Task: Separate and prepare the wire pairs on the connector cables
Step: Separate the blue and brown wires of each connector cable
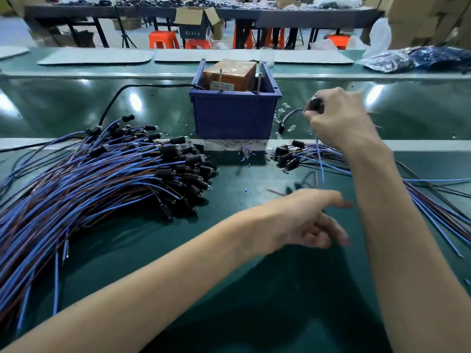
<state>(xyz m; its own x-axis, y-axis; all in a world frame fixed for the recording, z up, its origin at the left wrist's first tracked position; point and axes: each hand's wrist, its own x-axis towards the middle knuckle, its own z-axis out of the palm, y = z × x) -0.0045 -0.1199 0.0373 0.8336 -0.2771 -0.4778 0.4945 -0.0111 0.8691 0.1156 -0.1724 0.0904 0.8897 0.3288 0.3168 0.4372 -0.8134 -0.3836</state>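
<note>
A big pile of connector cables (pixel 107 179) with blue and brown wires and black connector heads covers the left of the green table. A smaller pile of the same cables (pixel 300 155) lies right of centre. My right hand (pixel 339 118) is raised beside the blue bin and grips the black head of one cable (pixel 314 103); its blue wire (pixel 319 161) hangs down below the hand. My left hand (pixel 305 220) hovers over the table in the middle with loosely curled fingers and holds nothing.
A blue bin (pixel 234 115) with an orange box and two upright metal pins stands at the back centre. Small clear bulbs (pixel 285 115) and wire scraps lie around it. More blue wires (pixel 438 210) fan out at the right edge. A black cord (pixel 114 98) runs to the bin.
</note>
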